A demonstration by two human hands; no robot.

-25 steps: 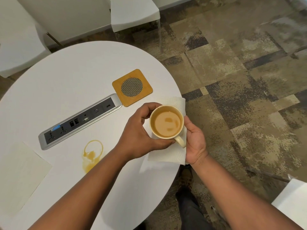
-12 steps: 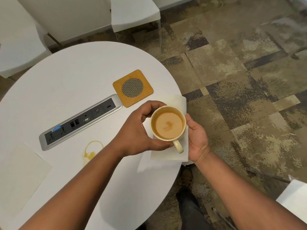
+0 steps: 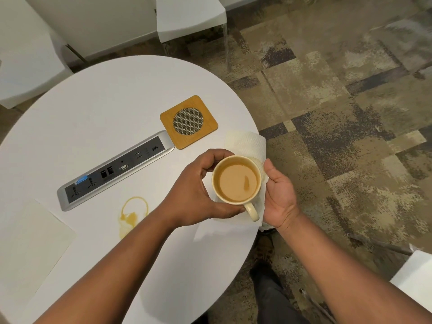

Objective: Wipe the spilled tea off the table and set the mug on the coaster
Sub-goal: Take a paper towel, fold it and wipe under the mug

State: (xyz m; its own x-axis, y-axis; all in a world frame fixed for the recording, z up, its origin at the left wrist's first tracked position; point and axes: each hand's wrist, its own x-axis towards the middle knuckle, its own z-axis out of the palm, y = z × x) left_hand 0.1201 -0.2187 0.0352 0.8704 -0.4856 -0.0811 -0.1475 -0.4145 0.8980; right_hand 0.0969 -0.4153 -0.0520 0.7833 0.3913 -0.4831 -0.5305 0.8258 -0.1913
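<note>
- A shoe (image 3: 264, 250) and a dark trouser leg (image 3: 272, 298) show on the carpet (image 3: 339, 118) at the bottom of the frame, just right of the round white bench (image 3: 98, 106).
- A pale sheet (image 3: 25, 249) lies flat at the lower left of the bench.
- The spill (image 3: 131, 213), a tea-coloured ring with a small puddle inside it, sits left of centre, just below the power strip (image 3: 115, 170) and apart from the mug.
- The left hand (image 3: 194, 195) wraps the left side of the mug (image 3: 236, 181); its fingers (image 3: 217, 155) curl round the far rim and the thumb lies along the near side by the handle.
- The mug, cream and full of milky tea, is right of centre near the bench's right edge, handle pointing toward the bottom of the frame. Whether it rests on the towel or is lifted I cannot tell.
- The right hand (image 3: 279, 197) is at the mug's right side, palm up, thumb by the rim; its fingers are hidden under the towel (image 3: 247, 143), so their state I cannot tell.
- The white paper towel spreads beneath and beyond the mug, overhanging the bench edge.
- The coaster (image 3: 189, 121), a wooden square with a round mesh centre, lies bare just above the mug, touching the power strip's right end.
- White chairs (image 3: 189, 17) stand at the top of the frame.
</note>
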